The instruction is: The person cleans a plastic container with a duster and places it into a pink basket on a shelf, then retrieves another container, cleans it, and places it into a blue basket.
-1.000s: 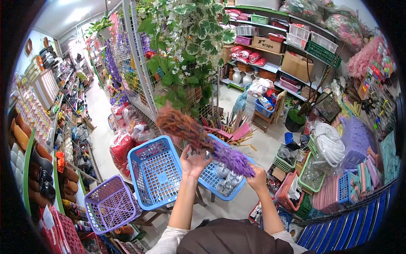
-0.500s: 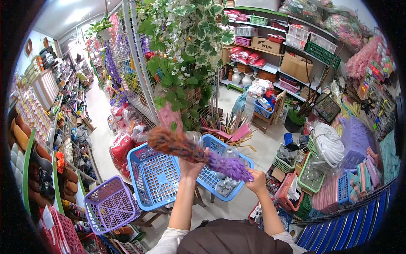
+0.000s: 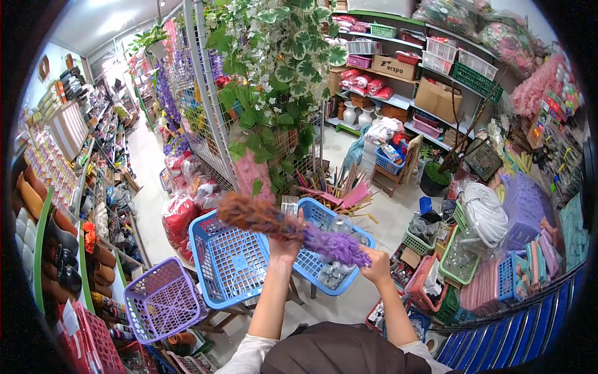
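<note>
Both hands hold a long fluffy bundle (image 3: 274, 224), orange-brown at the left and purple at the right, where it narrows. My left hand (image 3: 284, 248) is closed around its middle from below, its fingers partly hidden by the fluff. My right hand (image 3: 377, 267) grips the narrow purple end. The brown end is blurred. Below the bundle are two blue baskets: the left basket (image 3: 227, 258) shows its bare grid bottom, and the right basket (image 3: 336, 292) holds several clear glass-like pieces (image 3: 333, 274).
A purple basket (image 3: 163, 299) stands at the lower left. Red plastic-wrapped packs (image 3: 180, 218) lie beyond the left blue basket. A wire rack (image 3: 215, 118) with hanging leaves (image 3: 274, 93) rises ahead. Green baskets (image 3: 458, 255) and a pink basket (image 3: 427, 287) crowd the right.
The fluffy bundle shifts slightly and its brown end blurs more. Both hands keep their hold in nearly the same place.
</note>
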`<state>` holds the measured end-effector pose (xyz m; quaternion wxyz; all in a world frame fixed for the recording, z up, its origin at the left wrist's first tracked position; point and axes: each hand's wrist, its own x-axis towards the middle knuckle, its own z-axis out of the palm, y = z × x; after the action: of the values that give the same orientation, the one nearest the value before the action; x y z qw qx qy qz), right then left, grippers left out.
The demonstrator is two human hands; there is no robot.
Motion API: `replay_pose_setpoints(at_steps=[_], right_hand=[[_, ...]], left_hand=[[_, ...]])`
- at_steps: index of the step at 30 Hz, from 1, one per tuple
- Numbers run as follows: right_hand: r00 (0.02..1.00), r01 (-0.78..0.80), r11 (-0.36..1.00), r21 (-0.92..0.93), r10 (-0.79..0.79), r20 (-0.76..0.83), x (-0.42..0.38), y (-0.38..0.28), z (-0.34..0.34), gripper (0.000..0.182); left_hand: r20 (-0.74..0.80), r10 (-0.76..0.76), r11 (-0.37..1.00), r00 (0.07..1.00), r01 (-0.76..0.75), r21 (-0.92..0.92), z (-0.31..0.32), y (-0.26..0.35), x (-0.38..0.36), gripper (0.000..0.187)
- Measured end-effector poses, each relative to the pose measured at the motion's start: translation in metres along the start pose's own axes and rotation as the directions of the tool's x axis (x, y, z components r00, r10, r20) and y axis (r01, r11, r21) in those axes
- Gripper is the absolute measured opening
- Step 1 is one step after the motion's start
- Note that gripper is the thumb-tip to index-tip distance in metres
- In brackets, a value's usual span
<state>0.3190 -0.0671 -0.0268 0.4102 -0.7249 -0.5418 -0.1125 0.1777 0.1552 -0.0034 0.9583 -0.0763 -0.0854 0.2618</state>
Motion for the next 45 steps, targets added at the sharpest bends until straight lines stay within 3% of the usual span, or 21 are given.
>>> replay_pose_setpoints(at_steps=[1, 2, 7, 11, 13, 16, 20, 22, 23, 24, 27, 29, 30, 32, 33, 34, 36, 39, 42, 43, 45], right_hand=[[0.997, -0.076, 0.997, 0.01, 0.076, -0.021, 0.002, -0.002, 0.0, 0.037], [0.988, -0.151, 0.988, 0.021, 0.152, -0.04, 0.004, -0.003, 0.0, 0.036], [0.982, -0.141, 0.99, 0.017, 0.142, -0.124, 0.012, -0.002, 0.002, 0.034], [0.966, -0.25, 0.968, 0.034, 0.252, -0.058, 0.009, -0.01, 0.002, 0.035], [0.963, -0.256, 0.964, 0.071, 0.261, -0.069, 0.004, -0.013, 0.007, 0.035], [0.953, -0.279, 0.953, 0.116, 0.289, -0.087, 0.004, -0.027, 0.009, 0.035], [0.952, -0.299, 0.945, 0.133, 0.304, -0.021, 0.004, -0.034, -0.002, 0.037], [0.979, -0.201, 0.977, 0.068, 0.201, 0.004, -0.009, -0.017, -0.011, 0.037], [0.995, -0.095, 0.995, 0.009, 0.095, 0.035, -0.015, -0.008, -0.017, 0.038], [0.995, -0.094, 0.996, 0.01, 0.094, 0.037, -0.018, -0.003, -0.027, 0.038], [0.998, -0.059, 0.996, -0.066, 0.06, 0.014, -0.022, -0.003, -0.049, 0.038], [0.98, -0.194, 0.965, -0.176, 0.184, -0.068, -0.022, -0.004, -0.053, 0.036], [0.98, -0.197, 0.964, -0.177, 0.187, -0.069, -0.023, -0.002, -0.055, 0.036], [0.989, -0.106, 0.983, -0.151, 0.12, 0.082, -0.023, 0.004, -0.061, 0.036], [0.99, -0.105, 0.983, -0.151, 0.119, 0.081, -0.022, 0.006, -0.068, 0.036], [0.991, -0.074, 0.986, -0.151, 0.091, 0.103, -0.022, 0.005, -0.078, 0.036], [0.99, -0.044, 0.988, -0.151, 0.063, 0.127, -0.02, 0.003, -0.088, 0.036], [0.992, -0.127, 0.966, -0.224, 0.13, -0.004, -0.021, -0.001, -0.088, 0.032], [0.975, -0.122, 0.956, -0.265, 0.166, 0.15, -0.018, -0.016, -0.086, 0.031], [0.994, -0.054, 0.982, -0.18, 0.071, 0.089, -0.024, 0.002, -0.088, 0.031], [0.987, -0.135, 0.97, -0.201, 0.15, 0.059, -0.023, 0.011, -0.104, 0.032]], left_hand=[[0.069, 0.11, 0.972, 0.992, -0.122, 0.203, 0.0, -0.002, -0.001, 0.031], [0.068, 0.111, 0.971, 0.992, -0.122, 0.204, -0.005, -0.001, 0.0, 0.031], [-0.116, 0.07, 0.955, 0.991, -0.033, 0.296, 0.001, -0.013, -0.005, 0.034], [-0.066, 0.02, 0.948, 0.998, 0.002, 0.319, -0.002, -0.015, -0.008, 0.04], [-0.088, 0.156, 0.831, 0.984, -0.083, 0.55, -0.002, -0.016, -0.007, 0.042], [-0.09, 0.211, 0.734, 0.973, -0.097, 0.672, 0.009, -0.026, -0.011, 0.056], [-0.145, 0.022, 0.865, 0.989, 0.054, 0.499, 0.01, -0.022, -0.007, 0.068], [-0.155, 0.159, 0.905, 0.975, -0.082, 0.418, 0.016, -0.018, 0.001, 0.084], [0.018, 0.159, 0.877, 0.987, -0.149, 0.456, 0.02, -0.015, -0.005, 0.077], [-0.147, 0.312, 0.863, 0.939, -0.215, 0.457, 0.041, -0.014, -0.004, 0.076], [-0.021, 0.259, 0.829, 0.966, -0.211, 0.519, 0.021, 0.011, -0.003, 0.071], [0.093, 0.031, 0.936, 0.995, -0.062, 0.348, 0.009, 0.02, -0.003, 0.071], [0.091, 0.028, 0.936, 0.995, -0.058, 0.347, 0.016, 0.013, -0.004, 0.071], [-0.242, 0.193, 0.915, 0.951, -0.086, 0.395, 0.037, -0.008, -0.005, 0.075], [0.115, 0.08, 0.875, 0.99, -0.125, 0.468, 0.01, 0.01, 0.004, 0.078], [-0.086, 0.392, 0.765, 0.916, -0.272, 0.583, 0.013, 0.006, 0.003, 0.075], [-0.01, 0.198, 0.831, 0.98, -0.162, 0.531, 0.032, 0.019, -0.006, 0.079], [-0.071, 0.189, 0.863, 0.979, -0.131, 0.488, 0.04, 0.008, -0.003, 0.084], [-0.036, 0.237, 0.839, 0.971, -0.186, 0.511, 0.033, -0.007, 0.003, 0.081], [-0.116, 0.339, 0.754, 0.934, -0.196, 0.626, 0.049, -0.017, -0.002, 0.084], [-0.106, 0.252, 0.769, 0.962, -0.133, 0.625, 0.042, -0.003, -0.003, 0.084]])
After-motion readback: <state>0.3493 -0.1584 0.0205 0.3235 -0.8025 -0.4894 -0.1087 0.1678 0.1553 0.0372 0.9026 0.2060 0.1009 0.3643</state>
